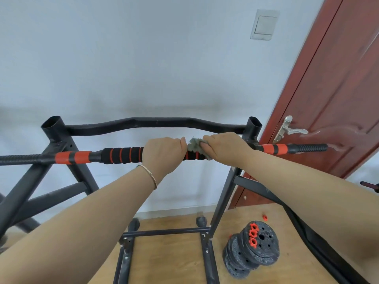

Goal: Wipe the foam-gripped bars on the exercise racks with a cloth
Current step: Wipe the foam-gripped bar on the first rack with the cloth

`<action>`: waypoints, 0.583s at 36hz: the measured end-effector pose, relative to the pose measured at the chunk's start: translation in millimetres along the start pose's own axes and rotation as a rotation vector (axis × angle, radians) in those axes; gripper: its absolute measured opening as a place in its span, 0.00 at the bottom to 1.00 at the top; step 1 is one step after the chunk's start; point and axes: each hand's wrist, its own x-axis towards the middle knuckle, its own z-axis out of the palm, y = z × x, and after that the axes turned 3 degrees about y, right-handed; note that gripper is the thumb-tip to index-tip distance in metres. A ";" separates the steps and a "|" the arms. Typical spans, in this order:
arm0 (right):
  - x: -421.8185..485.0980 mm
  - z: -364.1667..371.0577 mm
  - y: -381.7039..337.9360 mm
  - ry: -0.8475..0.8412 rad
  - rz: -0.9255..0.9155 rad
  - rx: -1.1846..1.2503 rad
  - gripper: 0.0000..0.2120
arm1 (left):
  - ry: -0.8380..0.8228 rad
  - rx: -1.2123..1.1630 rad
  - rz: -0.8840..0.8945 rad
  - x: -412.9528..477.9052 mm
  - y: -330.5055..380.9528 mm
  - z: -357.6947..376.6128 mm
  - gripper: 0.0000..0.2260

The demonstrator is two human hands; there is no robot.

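From the head view, the foam-gripped bar was seen lying across the top of the black rack, level and side to side, just below the hands. It was clamped by the left hand, fingers curled tight round the foam. Just beside it, the grey cloth was bunched onto the bar under the right hand, with the thumb pressed against the fabric and the other fingers folded over it. Their tips were hidden behind the bar.

The stroke would probably be done best with the cloth wrapped fully round the foam and drawn along it with a slight twist, so that the grooves were reached. The bar should be steadied by the left hand, since it seemed only to be resting on the rack and might roll.

The foam was shown as black and ribbed, with orange rings between the ribs. Smooth orange sleeves and threaded black ends were seen beyond it. Whether any dirt was on it could not be told.
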 end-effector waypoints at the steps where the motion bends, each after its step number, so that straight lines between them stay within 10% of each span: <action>1: 2.5 -2.6 0.0 -0.046 0.012 0.014 0.22 | 0.011 -0.001 -0.001 -0.7 0.3 -0.8 0.13; 8: 23.8 -19.3 12.6 -0.385 0.123 0.324 0.20 | 0.076 -0.017 -0.040 -8.1 3.8 -0.4 0.12; 16: -1.8 -30.1 44.3 -0.121 0.358 0.572 0.18 | 0.006 0.063 -0.038 -6.4 7.6 -0.6 0.09; 21: -33.5 -32.8 45.2 -0.128 0.114 0.455 0.09 | 0.046 0.084 -0.002 10.0 16.0 -21.7 0.09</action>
